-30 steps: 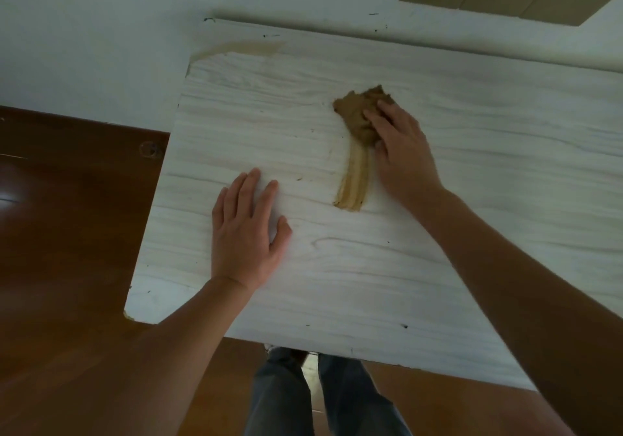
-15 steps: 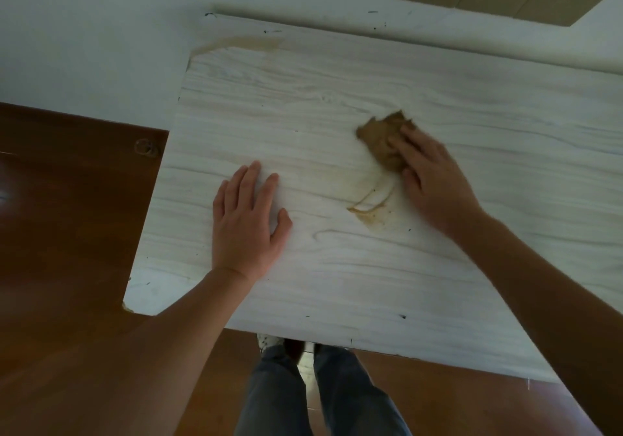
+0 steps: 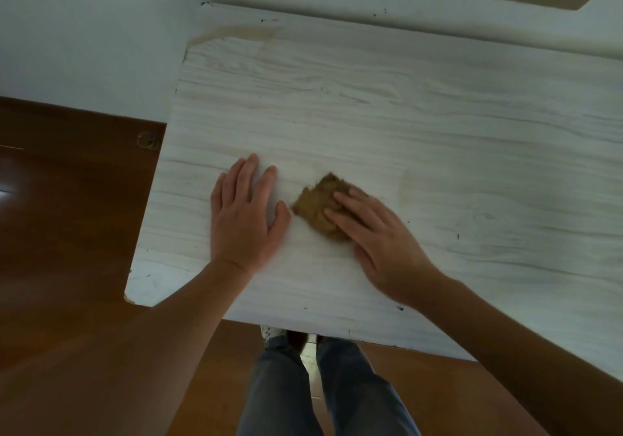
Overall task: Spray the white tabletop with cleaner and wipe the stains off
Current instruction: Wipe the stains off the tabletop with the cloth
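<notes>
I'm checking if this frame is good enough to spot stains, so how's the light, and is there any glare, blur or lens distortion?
Head view: dim, soft light, no hard shadows on the tabletop; head view: glare only on the floor at far left; head view: cloth and right hand slightly soft, left hand sharper; head view: wide-angle lens stretches the forearms toward the bottom corners.

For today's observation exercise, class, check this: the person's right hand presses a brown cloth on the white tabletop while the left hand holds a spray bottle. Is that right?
Not quite. The head view shows the left hand holding nothing; it rests flat on the tabletop. The right hand does press the brown cloth.
</notes>
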### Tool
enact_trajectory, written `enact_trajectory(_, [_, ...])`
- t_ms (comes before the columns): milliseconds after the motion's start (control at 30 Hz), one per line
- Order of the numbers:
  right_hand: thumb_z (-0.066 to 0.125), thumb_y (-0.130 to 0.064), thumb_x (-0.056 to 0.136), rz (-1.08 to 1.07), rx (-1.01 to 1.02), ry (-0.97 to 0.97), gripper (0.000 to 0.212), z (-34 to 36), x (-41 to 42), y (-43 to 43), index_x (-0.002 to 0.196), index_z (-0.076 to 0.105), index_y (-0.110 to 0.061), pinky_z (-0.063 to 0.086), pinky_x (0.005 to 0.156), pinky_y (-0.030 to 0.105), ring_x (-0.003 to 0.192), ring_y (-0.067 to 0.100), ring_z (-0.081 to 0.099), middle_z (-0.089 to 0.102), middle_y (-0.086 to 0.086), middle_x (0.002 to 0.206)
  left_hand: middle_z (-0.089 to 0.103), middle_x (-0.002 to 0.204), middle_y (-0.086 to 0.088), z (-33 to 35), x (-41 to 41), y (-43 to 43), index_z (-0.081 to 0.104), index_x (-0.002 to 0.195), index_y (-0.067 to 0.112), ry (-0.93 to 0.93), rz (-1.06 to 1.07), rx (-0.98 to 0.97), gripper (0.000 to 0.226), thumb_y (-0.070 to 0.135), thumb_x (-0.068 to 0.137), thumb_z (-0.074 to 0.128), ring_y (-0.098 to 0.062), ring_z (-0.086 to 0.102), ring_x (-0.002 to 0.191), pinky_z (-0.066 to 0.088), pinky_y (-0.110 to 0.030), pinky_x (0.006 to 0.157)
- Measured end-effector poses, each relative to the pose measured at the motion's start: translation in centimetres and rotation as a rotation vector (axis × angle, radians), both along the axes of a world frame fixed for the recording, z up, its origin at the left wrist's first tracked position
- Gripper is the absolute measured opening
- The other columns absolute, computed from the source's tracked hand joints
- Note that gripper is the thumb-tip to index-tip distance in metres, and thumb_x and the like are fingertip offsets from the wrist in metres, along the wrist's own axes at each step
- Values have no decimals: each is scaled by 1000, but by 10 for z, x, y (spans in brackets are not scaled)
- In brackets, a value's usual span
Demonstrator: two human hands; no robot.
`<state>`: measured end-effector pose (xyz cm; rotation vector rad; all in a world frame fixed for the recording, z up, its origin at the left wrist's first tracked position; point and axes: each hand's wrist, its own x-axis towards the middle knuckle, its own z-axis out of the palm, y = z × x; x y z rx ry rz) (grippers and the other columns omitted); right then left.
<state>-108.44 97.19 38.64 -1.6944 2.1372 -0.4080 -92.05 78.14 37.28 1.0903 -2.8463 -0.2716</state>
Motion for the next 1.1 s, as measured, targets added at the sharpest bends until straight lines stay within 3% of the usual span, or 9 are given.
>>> enact_trajectory(233, [38,-22,100,-26,-11,-48,51,0,9,18,150,43,-25,25,123,46,153,15,16,31,-3,161,37,162,-13,1,-1,1,49,148,15,25,12,6,58,41,96,42,-31,27,153,23,-51,125])
enact_trajectory(433, [42,-25,101,17,-23,32,52,-5,-3,18,152,39,-27,25,123,42,153,16,18,29,-4,162,36,163,-12,1,-1,1,49,148,16,20,10,8,58,41,96,42,-31,27,153,22,-50,125])
enact_trajectory(567, [43,-24,95,-233,-95,62,53,-9,-45,0,148,47,-22,34,117,43,144,24,36,39,2,157,36,163,-13,0,-1,0,49,149,15,19,0,-2,59,42,97,40,-32,27,153,22,-50,125])
enact_trajectory(667, [43,-24,95,-409,-101,73,53,-8,-81,-17,148,47,-21,32,118,40,143,25,35,38,3,157,35,163,-14,-1,1,-1,47,149,14,11,-9,-14,59,42,98,39,-32,27,152,23,-50,125])
enact_trajectory(1100, [46,-20,99,-509,-85,30,51,-8,-72,-10,150,42,-21,26,121,42,146,26,30,34,3,160,37,161,-15,-1,1,1,47,149,14,25,-13,-21,60,42,98,38,-33,27,152,25,-51,123])
